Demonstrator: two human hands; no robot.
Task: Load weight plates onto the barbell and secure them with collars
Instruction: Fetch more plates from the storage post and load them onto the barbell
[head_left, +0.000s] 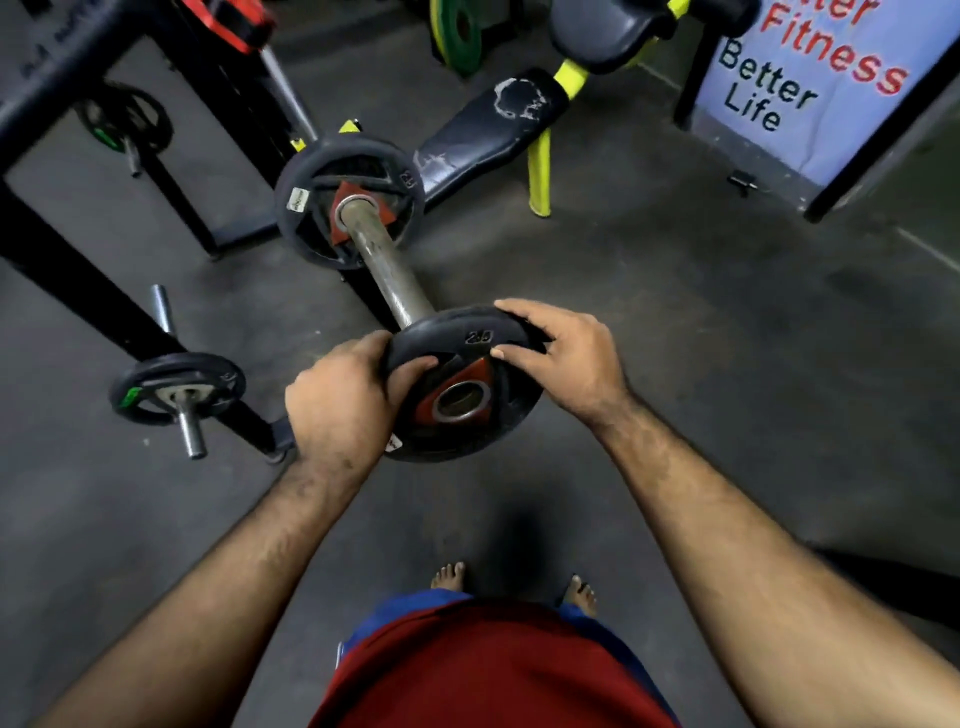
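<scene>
The steel barbell sleeve (379, 260) runs from the middle of the view toward me. A black weight plate with a red hub (322, 171) sits far up the sleeve. A second black plate with a red hub (467, 415) is at the sleeve's near end, its hole around the tip. My left hand (337, 405) grips this plate's left rim, fingers hooked into a cutout. My right hand (561, 353) holds its upper right rim. No collar shows.
A black rack frame (78, 291) stands at left with small green-marked plates (176, 387) on pegs. A worn black bench with yellow legs (493, 130) lies behind the bar. A fitness banner (810, 78) is at right. My bare feet (452, 574) stand on grey floor.
</scene>
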